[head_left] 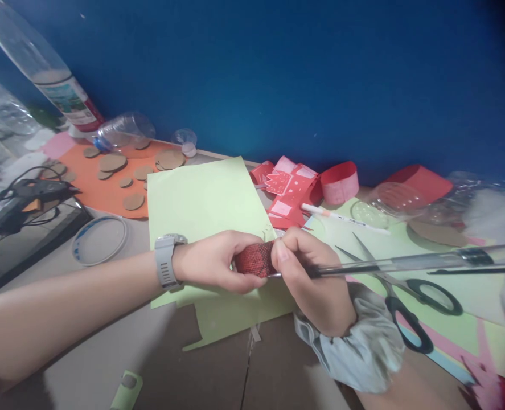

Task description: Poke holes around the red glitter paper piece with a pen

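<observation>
A small dark red woven-looking piece (253,260) is between my hands, above light green paper sheets (201,199). My left hand (218,262) is wrapped round its left side, thumb below and fingers above. My right hand (307,273) pinches its right end between thumb and forefinger. A thin clear and dark rod-like object (406,265) runs from my right hand to the right edge; its near end is hidden by the hand. Black-handled scissors (391,287) lie open on paper, right of my right hand.
Cardboard discs (113,163) lie on orange paper (90,185) at left, near a bottle (70,99), a tape ring (99,240) and a black corded tool (30,199). Red paper pieces (292,191), a white marker (341,218) and clear plastic (395,199) are behind, near the blue wall (252,74).
</observation>
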A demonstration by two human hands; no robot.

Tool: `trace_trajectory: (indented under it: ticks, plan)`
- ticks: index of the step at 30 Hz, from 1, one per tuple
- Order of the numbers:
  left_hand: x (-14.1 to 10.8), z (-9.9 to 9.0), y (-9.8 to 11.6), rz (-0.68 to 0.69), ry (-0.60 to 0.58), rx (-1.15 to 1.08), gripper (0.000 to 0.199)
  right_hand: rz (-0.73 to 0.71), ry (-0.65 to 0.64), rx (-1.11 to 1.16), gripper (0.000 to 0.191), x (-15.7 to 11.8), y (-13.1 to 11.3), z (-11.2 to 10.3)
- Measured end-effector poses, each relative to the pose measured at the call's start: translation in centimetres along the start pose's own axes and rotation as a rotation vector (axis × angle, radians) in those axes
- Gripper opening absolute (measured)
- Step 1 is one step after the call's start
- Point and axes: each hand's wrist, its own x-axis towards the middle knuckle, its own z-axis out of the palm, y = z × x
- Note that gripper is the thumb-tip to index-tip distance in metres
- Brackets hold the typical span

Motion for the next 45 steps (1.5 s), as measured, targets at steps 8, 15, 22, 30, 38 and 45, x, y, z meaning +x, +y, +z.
trace_trajectory:
  ticks: [8,15,22,30,38,45]
  plan:
    - [0.08,-0.05,0.37,0.003,0.01,0.008,0.02,0.038,-0.001,-0.03,0.025,0.0,-0.26,0.08]
    - [0.04,0.0,0.38,-0.019,0.002,0.015,0.021,-0.01,-0.025,0.011,0.024,-0.16,0.53,-0.22]
    - [0.08,-0.03,0.29,0.002,-0.001,0.008,0.022,-0.006,-0.01,-0.012,0.025,-0.2,0.28,-0.16]
    - [0.09,-0.02,0.2,0.019,-0.003,0.014,0.02,-0.011,-0.006,-0.012,0.025,-0.1,0.27,-0.05]
    - [0.06,0.0,0.26,0.028,0.004,0.019,0.019,-0.026,0.003,0.009,0.026,-0.06,0.16,0.01]
    - [0.06,-0.02,0.3,0.012,0.004,0.023,0.019,-0.047,-0.014,0.032,0.024,-0.17,0.56,-0.03]
